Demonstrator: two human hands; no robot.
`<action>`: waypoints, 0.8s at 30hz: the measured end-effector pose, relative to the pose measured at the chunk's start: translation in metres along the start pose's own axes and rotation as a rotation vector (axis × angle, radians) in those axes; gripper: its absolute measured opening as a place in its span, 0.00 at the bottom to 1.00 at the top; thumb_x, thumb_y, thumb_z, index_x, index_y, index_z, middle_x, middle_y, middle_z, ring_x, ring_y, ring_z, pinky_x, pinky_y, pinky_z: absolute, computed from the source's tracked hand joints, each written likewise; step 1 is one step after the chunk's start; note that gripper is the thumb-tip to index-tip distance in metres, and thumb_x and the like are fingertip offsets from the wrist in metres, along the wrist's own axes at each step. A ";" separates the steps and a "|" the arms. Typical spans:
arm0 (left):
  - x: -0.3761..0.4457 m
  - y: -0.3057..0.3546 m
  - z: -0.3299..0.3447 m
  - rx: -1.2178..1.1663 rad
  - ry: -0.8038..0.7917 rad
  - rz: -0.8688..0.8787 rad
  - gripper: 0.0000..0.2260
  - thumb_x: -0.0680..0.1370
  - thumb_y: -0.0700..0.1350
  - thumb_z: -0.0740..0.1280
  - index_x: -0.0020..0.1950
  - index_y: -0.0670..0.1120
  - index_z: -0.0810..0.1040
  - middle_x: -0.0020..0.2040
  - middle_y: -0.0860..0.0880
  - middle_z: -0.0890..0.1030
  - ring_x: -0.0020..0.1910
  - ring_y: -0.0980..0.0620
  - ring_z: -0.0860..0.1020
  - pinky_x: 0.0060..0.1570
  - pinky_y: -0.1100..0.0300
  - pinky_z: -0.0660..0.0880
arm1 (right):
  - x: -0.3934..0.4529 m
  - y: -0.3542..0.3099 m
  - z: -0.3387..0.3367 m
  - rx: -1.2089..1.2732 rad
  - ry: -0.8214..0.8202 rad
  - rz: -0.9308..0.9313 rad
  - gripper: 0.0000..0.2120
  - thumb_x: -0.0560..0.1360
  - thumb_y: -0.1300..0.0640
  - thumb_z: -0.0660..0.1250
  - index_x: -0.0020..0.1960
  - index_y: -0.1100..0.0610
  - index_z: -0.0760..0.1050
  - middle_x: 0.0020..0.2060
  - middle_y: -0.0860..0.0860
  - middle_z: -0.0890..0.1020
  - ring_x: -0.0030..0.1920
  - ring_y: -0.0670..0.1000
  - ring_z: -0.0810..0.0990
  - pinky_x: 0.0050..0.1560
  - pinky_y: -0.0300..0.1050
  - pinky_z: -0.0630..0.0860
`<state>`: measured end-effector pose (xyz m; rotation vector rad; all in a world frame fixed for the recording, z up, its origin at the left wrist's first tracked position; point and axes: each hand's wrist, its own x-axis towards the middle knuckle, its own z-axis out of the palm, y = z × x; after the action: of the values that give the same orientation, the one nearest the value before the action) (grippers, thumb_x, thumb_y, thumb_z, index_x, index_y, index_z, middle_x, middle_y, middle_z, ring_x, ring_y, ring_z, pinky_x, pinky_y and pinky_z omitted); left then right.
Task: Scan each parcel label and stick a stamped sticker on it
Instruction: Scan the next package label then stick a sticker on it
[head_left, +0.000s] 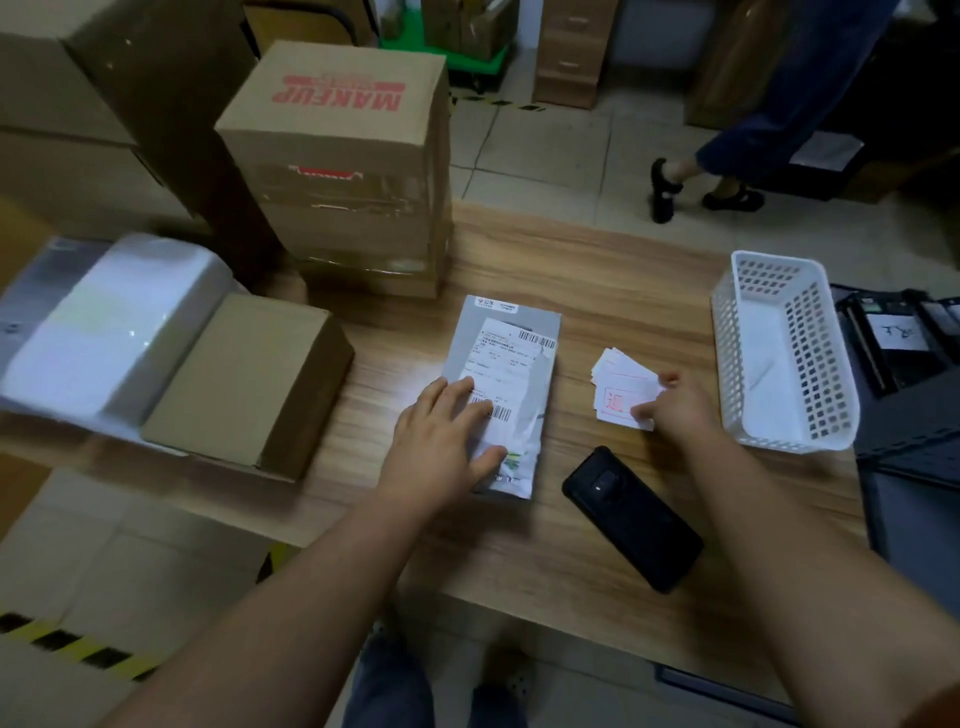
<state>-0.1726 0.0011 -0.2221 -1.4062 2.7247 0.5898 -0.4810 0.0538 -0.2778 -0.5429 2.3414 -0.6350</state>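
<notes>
grey parcel (511, 364) under flat, spread left hand (441, 441); right hand (675, 405) just beside, pinching stamped sticker (621, 405)

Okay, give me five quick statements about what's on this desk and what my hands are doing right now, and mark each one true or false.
1. The left hand lies flat on the grey parcel. True.
2. The right hand holds the black phone. False: it pinches a stamped sticker from the small pile; the phone lies untouched on the table.
3. The white basket stands to the right of the stickers. True.
4. The parcel's label faces down. False: label and barcodes face up.
5. The MAKEUP box sits inside the basket. False: it stands at the table's far edge, left of the parcel.
</notes>
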 end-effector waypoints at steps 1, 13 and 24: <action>0.000 0.001 0.000 0.007 -0.006 -0.001 0.33 0.72 0.67 0.53 0.73 0.55 0.68 0.78 0.52 0.59 0.77 0.48 0.52 0.72 0.52 0.55 | 0.001 0.001 -0.003 0.031 -0.010 0.025 0.27 0.68 0.65 0.77 0.64 0.58 0.73 0.62 0.57 0.78 0.56 0.57 0.78 0.52 0.46 0.73; -0.002 0.017 -0.018 -0.004 -0.026 -0.009 0.28 0.78 0.62 0.62 0.76 0.54 0.62 0.79 0.51 0.57 0.78 0.48 0.51 0.74 0.50 0.52 | -0.069 -0.017 -0.062 0.258 -0.230 -0.028 0.08 0.76 0.59 0.70 0.54 0.61 0.81 0.44 0.55 0.84 0.38 0.50 0.77 0.42 0.42 0.72; -0.047 0.105 -0.138 -1.299 0.187 -0.035 0.17 0.76 0.36 0.71 0.60 0.52 0.75 0.45 0.43 0.84 0.50 0.43 0.83 0.54 0.45 0.79 | -0.216 -0.092 -0.109 0.641 -0.370 -0.520 0.05 0.73 0.64 0.72 0.48 0.59 0.80 0.34 0.48 0.82 0.31 0.44 0.75 0.35 0.37 0.68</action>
<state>-0.2064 0.0460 -0.0515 -1.5996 2.3218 2.5913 -0.3824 0.1259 -0.0498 -0.8736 1.5256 -1.3279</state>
